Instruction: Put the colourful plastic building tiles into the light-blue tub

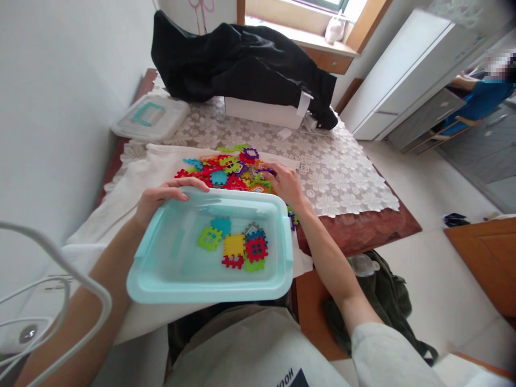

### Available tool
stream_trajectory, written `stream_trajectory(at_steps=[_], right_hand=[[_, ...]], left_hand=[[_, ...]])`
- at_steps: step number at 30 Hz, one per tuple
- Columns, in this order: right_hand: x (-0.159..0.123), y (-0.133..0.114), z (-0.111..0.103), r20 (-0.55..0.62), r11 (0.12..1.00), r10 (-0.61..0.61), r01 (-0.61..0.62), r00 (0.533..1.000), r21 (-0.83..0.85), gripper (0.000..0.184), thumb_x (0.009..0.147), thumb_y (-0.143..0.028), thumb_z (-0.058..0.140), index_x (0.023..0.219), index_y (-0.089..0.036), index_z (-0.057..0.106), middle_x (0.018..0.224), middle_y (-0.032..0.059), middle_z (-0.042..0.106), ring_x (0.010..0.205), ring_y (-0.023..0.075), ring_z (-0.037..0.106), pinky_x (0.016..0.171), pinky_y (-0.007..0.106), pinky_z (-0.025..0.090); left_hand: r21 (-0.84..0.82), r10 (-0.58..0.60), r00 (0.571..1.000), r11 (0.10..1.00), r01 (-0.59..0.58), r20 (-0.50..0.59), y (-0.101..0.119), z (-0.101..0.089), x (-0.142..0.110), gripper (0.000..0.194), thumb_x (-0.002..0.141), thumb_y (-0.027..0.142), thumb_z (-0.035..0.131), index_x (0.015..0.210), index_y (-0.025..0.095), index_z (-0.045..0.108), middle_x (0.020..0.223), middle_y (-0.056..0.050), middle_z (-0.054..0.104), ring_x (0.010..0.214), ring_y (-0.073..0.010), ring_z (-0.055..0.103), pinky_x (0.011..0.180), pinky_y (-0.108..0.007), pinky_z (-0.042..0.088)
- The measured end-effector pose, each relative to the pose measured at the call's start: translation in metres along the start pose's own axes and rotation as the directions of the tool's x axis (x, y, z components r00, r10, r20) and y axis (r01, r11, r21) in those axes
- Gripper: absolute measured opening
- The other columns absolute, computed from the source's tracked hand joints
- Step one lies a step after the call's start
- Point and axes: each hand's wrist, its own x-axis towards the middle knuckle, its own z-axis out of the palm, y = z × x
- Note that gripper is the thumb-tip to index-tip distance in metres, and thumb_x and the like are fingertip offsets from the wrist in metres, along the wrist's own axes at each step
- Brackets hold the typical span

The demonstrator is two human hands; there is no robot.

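Behind tile pile [231,177], blk cover [242,64] (over wht box [262,112]), lid [155,121] nearby.

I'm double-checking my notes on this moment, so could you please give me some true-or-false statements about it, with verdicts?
1. The left hand is at the rim of the light-teal tub. True.
2. The right hand is inside the tub. False: it is at the pile of colourful pieces beyond the tub.
3. A yellow piece lies in the tub. True.
4. The black cover lies on the floor. False: it is draped over a white box on the table.
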Motion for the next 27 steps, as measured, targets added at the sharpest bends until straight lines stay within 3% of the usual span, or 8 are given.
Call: stream_trajectory(at_steps=[5, 9, 12, 14, 16, 19, 23, 27], right_hand=[[0.002, 0.001, 0.006, -0.153, 0.99, 0.011, 0.01, 0.988, 0.14, 0.036, 0.114, -0.052, 0.063, 0.12, -0.026, 0.086, 0.122, 0.0107, 0.09, 0.117, 0.0289, 0.08, 0.111, 0.042, 0.061], [0.006, -0.001, 0.008, -0.268, 0.911, 0.165, -0.043, 0.949, 0.409, 0.054, 0.108, -0.077, 0.063, 0.119, -0.026, 0.08, 0.109, 0.0063, 0.084, 0.094, 0.0209, 0.074, 0.085, 0.033, 0.06], [0.008, -0.009, 0.005, -0.279, 0.813, 0.238, -0.034, 0.93, 0.582, 0.061, 0.099, -0.086, 0.07, 0.117, -0.028, 0.077, 0.099, 0.0015, 0.077, 0.079, 0.0165, 0.065, 0.072, 0.03, 0.055], [0.009, -0.021, 0.0, -0.266, 0.752, 0.233, 0.0, 0.935, 0.659, 0.062, 0.093, -0.088, 0.077, 0.114, -0.03, 0.078, 0.097, 0.0002, 0.075, 0.076, 0.0156, 0.062, 0.069, 0.029, 0.054], [0.009, -0.038, -0.007, -0.206, 0.708, 0.174, 0.023, 0.963, 0.705, 0.064, 0.088, -0.088, 0.083, 0.113, -0.03, 0.081, 0.101, 0.0011, 0.077, 0.078, 0.0156, 0.063, 0.071, 0.029, 0.056], [0.01, -0.064, -0.015, 0.017, 0.684, -0.013, -0.003, 1.0, 0.729, 0.062, 0.084, -0.082, 0.093, 0.111, -0.027, 0.084, 0.107, 0.0039, 0.081, 0.088, 0.0177, 0.07, 0.081, 0.032, 0.062], [0.014, -0.074, -0.018, 0.23, 0.645, -0.204, -0.046, 0.952, 0.763, 0.053, 0.082, -0.065, 0.103, 0.109, -0.023, 0.085, 0.103, 0.0032, 0.081, 0.093, 0.0186, 0.074, 0.089, 0.033, 0.064], [0.012, -0.06, -0.017, 0.292, 0.582, -0.218, -0.116, 0.931, 0.805, 0.048, 0.085, -0.061, 0.103, 0.103, -0.022, 0.081, 0.097, 0.0023, 0.078, 0.087, 0.0168, 0.073, 0.083, 0.031, 0.063]], left_hand=[[0.033, -0.022, 1.0, 0.999, 0.023, -0.015, 0.003, 0.004, 0.001, 0.004, 0.072, 0.016, 0.087, 0.077, 0.016, 0.087, 0.1, -0.01, 0.087, 0.09, -0.032, 0.082, 0.068, -0.03, 0.07], [0.025, 0.014, 0.998, 1.0, -0.013, -0.054, 0.003, 0.008, 0.003, 0.014, 0.064, 0.014, 0.087, 0.059, 0.021, 0.076, 0.093, -0.008, 0.085, 0.091, -0.0338, 0.083, 0.067, -0.032, 0.071], [0.041, 0.014, 0.998, 0.999, -0.012, -0.066, 0.003, 0.01, 0.003, 0.013, 0.062, 0.016, 0.087, 0.058, 0.02, 0.076, 0.093, -0.009, 0.084, 0.091, -0.035, 0.083, 0.065, -0.032, 0.069], [0.054, 0.02, 0.997, 0.998, -0.016, -0.071, 0.005, 0.011, 0.003, 0.012, 0.062, 0.016, 0.088, 0.059, 0.02, 0.077, 0.092, -0.009, 0.084, 0.084, -0.0315, 0.081, 0.063, -0.03, 0.067], [0.062, 0.001, 0.998, 0.998, 0.003, -0.063, 0.006, 0.011, 0.004, 0.006, 0.062, 0.018, 0.087, 0.066, 0.02, 0.084, 0.09, -0.009, 0.083, 0.075, -0.027, 0.077, 0.059, -0.028, 0.064], [0.071, -0.037, 0.999, 0.997, 0.04, -0.038, 0.006, 0.01, 0.005, 0.022, 0.064, 0.021, 0.085, 0.085, 0.018, 0.093, 0.087, -0.01, 0.083, 0.068, -0.024, 0.073, 0.057, -0.028, 0.062], [0.057, -0.017, 0.998, 0.998, 0.021, -0.061, 0.003, 0.009, 0.004, 0.02, 0.067, 0.021, 0.083, 0.084, 0.017, 0.092, 0.093, -0.01, 0.086, 0.07, -0.0235, 0.073, 0.059, -0.028, 0.062], [0.056, -0.032, 0.996, 0.998, 0.036, -0.081, 0.003, 0.01, 0.0, 0.017, 0.068, 0.018, 0.085, 0.084, 0.019, 0.09, 0.109, -0.01, 0.089, 0.086, -0.0297, 0.08, 0.064, -0.029, 0.067]])
